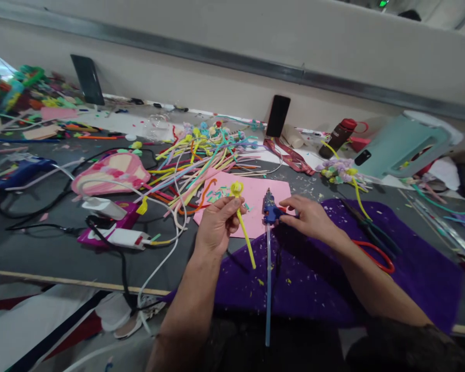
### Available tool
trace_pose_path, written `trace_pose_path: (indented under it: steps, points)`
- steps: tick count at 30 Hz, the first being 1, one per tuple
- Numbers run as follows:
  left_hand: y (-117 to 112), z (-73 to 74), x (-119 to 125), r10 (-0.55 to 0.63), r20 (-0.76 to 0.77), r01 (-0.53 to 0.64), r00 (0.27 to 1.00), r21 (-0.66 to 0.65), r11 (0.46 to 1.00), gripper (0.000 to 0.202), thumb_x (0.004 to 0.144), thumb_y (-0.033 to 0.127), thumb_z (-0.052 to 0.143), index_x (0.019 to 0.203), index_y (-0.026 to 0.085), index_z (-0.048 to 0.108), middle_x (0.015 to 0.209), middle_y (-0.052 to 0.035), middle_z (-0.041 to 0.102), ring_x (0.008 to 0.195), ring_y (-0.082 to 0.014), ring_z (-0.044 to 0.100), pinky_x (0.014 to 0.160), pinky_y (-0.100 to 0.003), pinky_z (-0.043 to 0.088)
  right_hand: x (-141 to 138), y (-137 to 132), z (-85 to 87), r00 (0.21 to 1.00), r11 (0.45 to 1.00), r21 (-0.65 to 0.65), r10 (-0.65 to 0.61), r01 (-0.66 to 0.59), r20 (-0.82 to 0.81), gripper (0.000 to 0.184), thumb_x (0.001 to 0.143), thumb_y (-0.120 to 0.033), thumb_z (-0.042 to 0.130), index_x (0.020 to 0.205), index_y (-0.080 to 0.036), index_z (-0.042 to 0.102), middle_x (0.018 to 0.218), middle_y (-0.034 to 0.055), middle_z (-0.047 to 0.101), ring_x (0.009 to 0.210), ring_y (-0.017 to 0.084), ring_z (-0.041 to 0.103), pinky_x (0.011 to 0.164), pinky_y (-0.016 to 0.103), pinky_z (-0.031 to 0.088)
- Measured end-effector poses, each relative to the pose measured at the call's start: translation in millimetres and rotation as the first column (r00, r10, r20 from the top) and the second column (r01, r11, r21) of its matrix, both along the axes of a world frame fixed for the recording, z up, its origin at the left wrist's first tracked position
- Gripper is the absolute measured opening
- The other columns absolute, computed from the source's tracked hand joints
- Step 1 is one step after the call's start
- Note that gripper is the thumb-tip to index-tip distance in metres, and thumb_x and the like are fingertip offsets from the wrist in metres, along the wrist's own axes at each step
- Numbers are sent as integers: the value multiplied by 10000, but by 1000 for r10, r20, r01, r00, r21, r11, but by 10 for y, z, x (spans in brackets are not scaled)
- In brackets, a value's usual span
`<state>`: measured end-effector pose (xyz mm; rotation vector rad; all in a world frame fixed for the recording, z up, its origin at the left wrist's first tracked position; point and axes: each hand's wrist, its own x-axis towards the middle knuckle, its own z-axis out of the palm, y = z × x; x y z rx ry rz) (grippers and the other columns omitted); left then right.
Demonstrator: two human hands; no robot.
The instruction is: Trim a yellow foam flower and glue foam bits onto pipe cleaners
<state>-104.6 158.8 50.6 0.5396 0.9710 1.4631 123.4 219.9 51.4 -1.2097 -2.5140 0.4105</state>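
We see our left hand (217, 222) raised a little above the worktop (42, 248), its grip closed around a yellow pipe-cleaner flower (237, 189). The fingers pinch the stem just under the curled head, and the rest of the stem hangs down and to the right, over the purple cloth (411, 268). The head is already rolled into a small bloom, so the shaping of this piece looks done to us; we cannot see any glue on it yet, and we judge that the joining part is still left.

Our right hand (310, 217) lies low on the worktop, at the border between the pink sheet (256, 199) and the purple cloth. Its grip is partly closed on the blue glue gun (270, 211): the fingers touch the body of the gun from the right side, but whether they fully hold it or only rest on it, we cannot tell. The nozzle points away from us, and a long glue stick (268, 289) comes out from the back toward us.

The flower and the gun are near but apart. Behind the pink sheet lies a big pile of coloured pipe cleaners (194, 165), not used so far, and a small bunch of finished flowers (339, 170) lies further right. Pliers with red handles (372, 243) rest on the cloth.
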Motion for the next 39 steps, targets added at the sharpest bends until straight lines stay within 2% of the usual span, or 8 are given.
trace_pose_path:
  steps: [5,11,17,21,24,26,33,39]
  points:
    - [-15,-7,24,-46,37,46,998,-6,999,263,595,302,784,747,125,665,575,24,635,367,-11,452,318,-113,256,15,-45,-224,951,995,98,-7,-24,308,505,790,-256,582,1268,-107,516,1224,162,573,1093,288,527,923,373,408]
    - [-38,10,26,-25,72,25,997,0,1000,280,579,312,796,741,125,665,595,11,654,388,-26,496,317,-117,281,-44,28,-360,951,998,67,-27,6,308,404,835,-276,523,1214,-139,542,1082,128,621,970,253,593,821,319,447]
    - [-39,-9,1,12,118,-16,993,31,999,288,596,319,797,758,121,664,609,5,657,407,-26,505,317,-113,300,171,96,-293,989,998,4,-68,69,-129,361,825,-297,535,1166,-186,574,1092,87,618,973,234,590,824,322,445]
    - [-41,-15,-14,16,133,-21,991,31,999,266,625,293,783,781,116,659,625,5,655,425,-26,517,328,-108,328,239,70,-208,795,955,-260,-269,145,-544,271,802,-320,566,1022,-177,633,762,22,638,714,194,583,640,283,428]
    - [-46,-16,-14,13,123,-17,992,30,999,246,647,283,771,774,115,644,635,4,652,440,-31,527,333,-108,347,175,-42,-147,640,900,-436,-322,-22,-698,267,854,-361,502,944,-158,651,529,-21,528,499,141,470,508,257,345]
    - [-46,-21,-6,4,107,-8,994,38,999,245,658,292,765,757,110,634,648,-3,655,443,-33,529,334,-109,358,91,-165,-100,600,885,-453,-304,-110,-740,309,880,-393,464,911,-154,657,526,-16,528,470,128,437,507,260,339]
    - [-31,-57,34,-51,70,48,996,53,997,245,668,288,760,747,116,606,678,-19,667,459,-49,556,344,-113,388,-162,-622,30,757,944,-313,-129,-104,-640,404,879,-452,455,631,-177,617,670,41,627,608,162,551,652,291,431]
    - [-30,-83,69,-100,7,99,995,61,993,238,683,300,744,731,106,613,684,-37,670,470,-61,564,355,-124,397,-171,-681,-78,765,951,-287,-97,-118,-637,457,883,-483,443,571,-177,574,794,71,651,687,174,580,622,271,442]
